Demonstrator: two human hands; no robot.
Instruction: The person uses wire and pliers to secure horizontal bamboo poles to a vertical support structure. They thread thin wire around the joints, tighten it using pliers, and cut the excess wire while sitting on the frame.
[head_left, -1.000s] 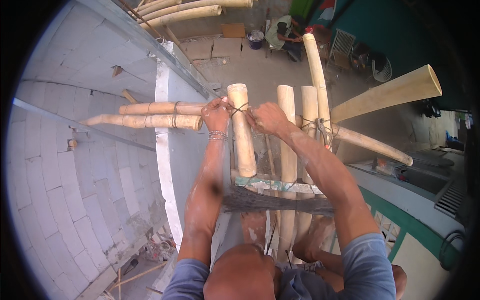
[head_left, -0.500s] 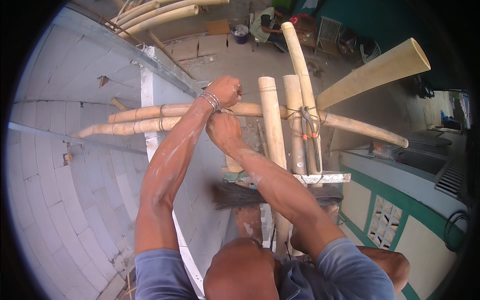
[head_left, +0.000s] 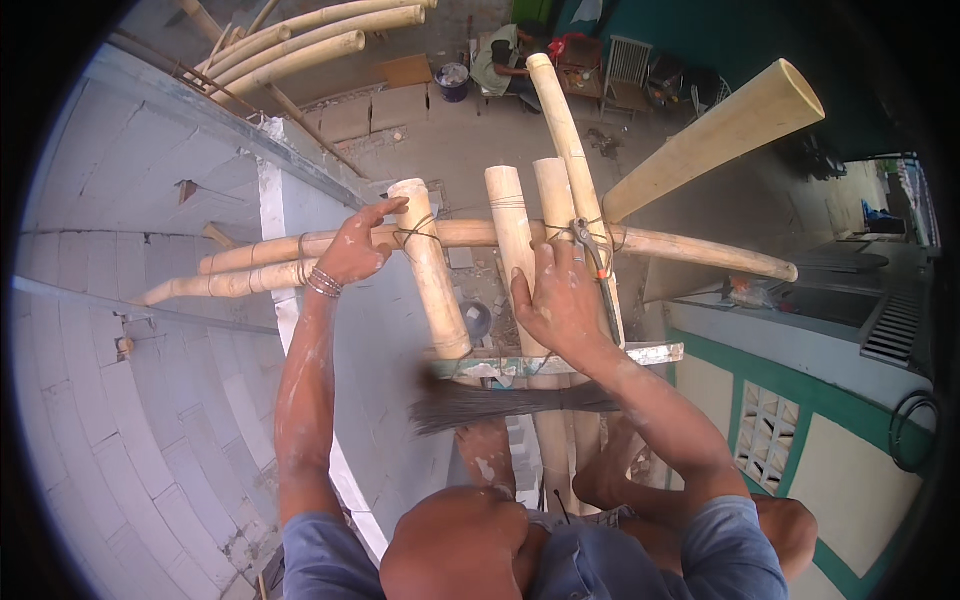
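My left hand (head_left: 362,243) is open, its fingertips at the top of a short bamboo post (head_left: 430,275). Dark tie wire (head_left: 412,235) binds that post to a long horizontal bamboo pole (head_left: 470,233). My right hand (head_left: 565,305) lies with fingers stretched over an upright bamboo piece (head_left: 553,185), beside steel pincers (head_left: 585,232) with orange-banded handles. One handle is partly hidden by the hand, and I see no closed grip. Between my hands stands another bamboo post (head_left: 507,195).
A bundle of thin dark wires (head_left: 500,403) lies below a paint-marked wooden strip (head_left: 640,355). Grey block wall (head_left: 130,300) rises on the left. A wide bamboo (head_left: 720,135) juts out at the right. A person (head_left: 495,65) sits beyond, near a bucket (head_left: 453,82).
My hands, together as fists at the left post's tie, have come apart. The left has opened and moved left; the right has opened and moved right to the pincers. The view has shifted slightly.
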